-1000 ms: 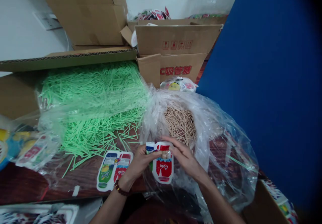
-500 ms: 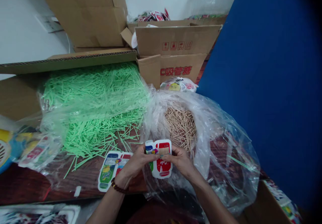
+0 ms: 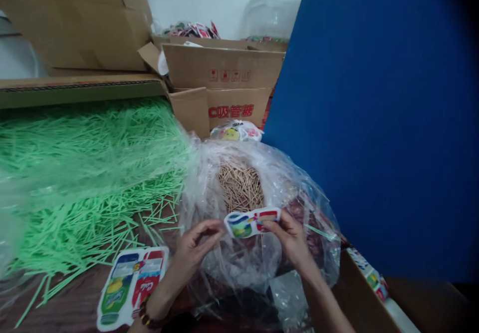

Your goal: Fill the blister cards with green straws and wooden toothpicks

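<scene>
My right hand (image 3: 292, 237) pinches a small printed bottle-shaped packet (image 3: 251, 221), tilted nearly flat, above a clear plastic bag (image 3: 258, 253) that holds tan wooden sticks (image 3: 239, 188). My left hand (image 3: 191, 248) hovers just left of the packet with its fingers loosely curled and apart from it, holding nothing. A flat twin-bottle card (image 3: 129, 285), green and red, lies on the brown table by my left wrist.
A big heap of green sticks (image 3: 82, 173) in clear plastic spreads over the left. Cardboard boxes (image 3: 220, 83) stand behind. A blue panel (image 3: 374, 123) walls off the right. An open carton (image 3: 366, 293) with printed packets sits at lower right.
The view has swung right. My left hand let go of the packet. My right hand turned the packet from upright to almost flat and carried it rightward.
</scene>
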Available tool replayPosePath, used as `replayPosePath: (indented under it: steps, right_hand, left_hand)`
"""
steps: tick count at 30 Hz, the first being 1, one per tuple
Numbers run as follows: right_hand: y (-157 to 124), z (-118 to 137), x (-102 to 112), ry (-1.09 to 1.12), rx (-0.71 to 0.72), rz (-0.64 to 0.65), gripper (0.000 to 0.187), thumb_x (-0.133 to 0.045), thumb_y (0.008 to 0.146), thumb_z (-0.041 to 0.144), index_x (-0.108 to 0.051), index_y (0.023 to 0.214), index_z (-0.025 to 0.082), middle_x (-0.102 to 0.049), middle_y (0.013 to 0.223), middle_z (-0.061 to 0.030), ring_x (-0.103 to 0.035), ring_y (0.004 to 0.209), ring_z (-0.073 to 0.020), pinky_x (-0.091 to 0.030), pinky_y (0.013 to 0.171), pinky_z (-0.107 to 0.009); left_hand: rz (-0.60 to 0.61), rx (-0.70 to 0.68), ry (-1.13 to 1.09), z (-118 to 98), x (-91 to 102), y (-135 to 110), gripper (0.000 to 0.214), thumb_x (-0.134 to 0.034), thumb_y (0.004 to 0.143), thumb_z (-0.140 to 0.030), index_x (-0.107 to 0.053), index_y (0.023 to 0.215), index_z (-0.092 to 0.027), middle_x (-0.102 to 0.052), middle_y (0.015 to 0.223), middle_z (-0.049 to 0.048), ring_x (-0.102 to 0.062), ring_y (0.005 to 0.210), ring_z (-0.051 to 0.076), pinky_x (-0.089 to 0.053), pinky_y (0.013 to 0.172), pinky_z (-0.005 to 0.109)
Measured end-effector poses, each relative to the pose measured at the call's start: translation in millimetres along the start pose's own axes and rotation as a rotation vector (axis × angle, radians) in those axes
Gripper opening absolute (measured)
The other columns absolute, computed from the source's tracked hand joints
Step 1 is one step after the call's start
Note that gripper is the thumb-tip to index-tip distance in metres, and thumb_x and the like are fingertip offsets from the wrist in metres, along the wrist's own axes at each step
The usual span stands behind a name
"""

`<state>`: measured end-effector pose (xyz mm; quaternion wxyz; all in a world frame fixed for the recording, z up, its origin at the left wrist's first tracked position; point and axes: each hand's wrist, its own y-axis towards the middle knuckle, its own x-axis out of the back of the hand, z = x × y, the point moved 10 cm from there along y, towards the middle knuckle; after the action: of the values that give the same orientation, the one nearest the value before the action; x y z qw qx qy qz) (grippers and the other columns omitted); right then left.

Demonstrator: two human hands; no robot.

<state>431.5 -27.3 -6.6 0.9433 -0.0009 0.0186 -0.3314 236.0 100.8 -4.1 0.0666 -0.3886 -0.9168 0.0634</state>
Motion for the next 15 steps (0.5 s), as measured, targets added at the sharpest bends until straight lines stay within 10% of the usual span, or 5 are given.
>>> replayPosePath:
  steps: [8,15]
  right_hand:
    - [13,-24,185,0.063,0.132,-0.697,0.041,-0.078,0.060,0.034,-0.067,0.095,0.017,-0.071,0.087,-0.0042,-0.065,0.067,-0.0173,-0.055,0.066,-0.034]
    - [10,-75,224,-0.121,0.040,-0.884,0.043,-0.074,0.059,0.038,-0.065,0.093,0.014,-0.069,0.083,-0.0048,-0.062,0.067,-0.0189,-0.052,0.063,-0.034]
  left_hand:
    - [0.122,-0.012,0.148,9,-24.5,-5,0.022,-0.060,0.085,-0.036,-0.071,0.101,-0.024,-0.074,0.097,0.0044,-0.065,0.091,0.021,-0.047,0.083,0.027]
    - [-0.009,0.057,0.079,39,4.7,-18,0.024,-0.062,0.083,-0.038,-0.072,0.098,-0.023,-0.074,0.080,0.0021,-0.067,0.080,0.020,-0.050,0.076,0.025]
